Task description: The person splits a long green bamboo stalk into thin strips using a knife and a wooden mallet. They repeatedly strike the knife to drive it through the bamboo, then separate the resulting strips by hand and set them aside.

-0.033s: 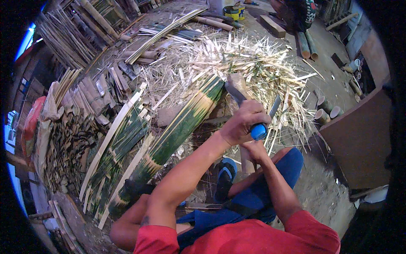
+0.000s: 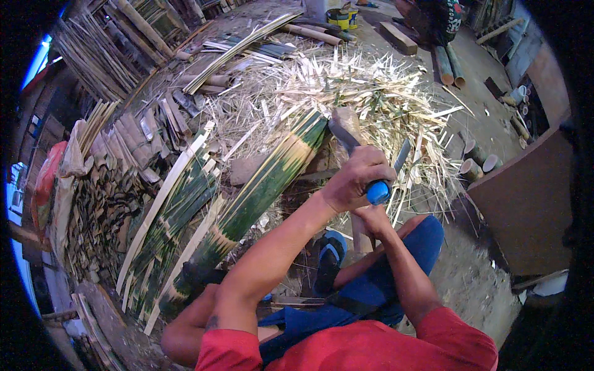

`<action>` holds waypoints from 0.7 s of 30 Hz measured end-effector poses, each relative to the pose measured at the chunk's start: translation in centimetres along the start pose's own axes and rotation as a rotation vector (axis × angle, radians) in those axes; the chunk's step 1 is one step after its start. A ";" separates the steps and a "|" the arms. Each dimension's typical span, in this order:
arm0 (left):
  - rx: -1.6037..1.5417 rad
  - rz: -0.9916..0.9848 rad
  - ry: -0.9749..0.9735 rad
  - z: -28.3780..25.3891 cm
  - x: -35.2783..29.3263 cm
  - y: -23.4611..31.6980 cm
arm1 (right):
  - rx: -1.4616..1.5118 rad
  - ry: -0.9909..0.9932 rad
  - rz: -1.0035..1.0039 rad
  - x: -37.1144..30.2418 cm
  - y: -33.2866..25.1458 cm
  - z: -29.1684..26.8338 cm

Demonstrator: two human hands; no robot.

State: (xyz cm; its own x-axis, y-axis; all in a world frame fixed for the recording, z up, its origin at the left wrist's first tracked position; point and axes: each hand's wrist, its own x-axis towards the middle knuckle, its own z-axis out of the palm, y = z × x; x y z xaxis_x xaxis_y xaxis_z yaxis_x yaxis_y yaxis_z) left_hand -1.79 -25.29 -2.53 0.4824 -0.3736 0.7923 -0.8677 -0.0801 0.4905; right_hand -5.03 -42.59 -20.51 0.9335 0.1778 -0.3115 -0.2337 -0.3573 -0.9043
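My left hand [image 2: 356,179] is closed round a knife, whose blue handle end [image 2: 378,193] sticks out below the fist. The knife's dark blade [image 2: 343,135] points up and left, beside the end of a green bamboo length [image 2: 266,185] partly split into strips. My right hand [image 2: 373,217] sits just below the left one, its fingers hidden. A second grey blade [image 2: 402,156] shows past the left fist; which hand holds it, I cannot tell. A wooden post end [image 2: 346,117] stands behind the dark blade. Pale and green split strips [image 2: 176,198] lean left of the bamboo.
A heap of pale shavings [image 2: 365,93] spreads beyond the hands. Stacked slats [image 2: 105,210] stand on the left. A brown board [image 2: 526,204] rises on the right, near cut bamboo pieces [image 2: 473,170]. At the back are a timber beam [image 2: 398,38], bamboo poles [image 2: 450,65] and another person [image 2: 433,18].
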 end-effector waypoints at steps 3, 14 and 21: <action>-0.026 0.006 0.003 -0.2 0.2 -0.5 | 0.116 -0.016 -0.041 0.4 -0.2 -0.2; 0.012 0.011 -0.063 -2.0 -0.4 -0.8 | 0.093 0.007 -0.051 -0.3 -2.4 -1.1; -0.092 0.036 -0.154 -7.9 -4.8 -1.1 | -0.095 0.470 -0.206 3.9 -12.6 -17.2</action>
State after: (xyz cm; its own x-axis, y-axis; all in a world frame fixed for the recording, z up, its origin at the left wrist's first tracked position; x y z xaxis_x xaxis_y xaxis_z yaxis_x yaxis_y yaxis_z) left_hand -2.19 -16.15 -4.04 0.4209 -0.5121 0.7487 -0.8662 0.0181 0.4994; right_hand 6.26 -53.13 -5.33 0.9839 -0.1701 0.0544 -0.0271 -0.4434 -0.8959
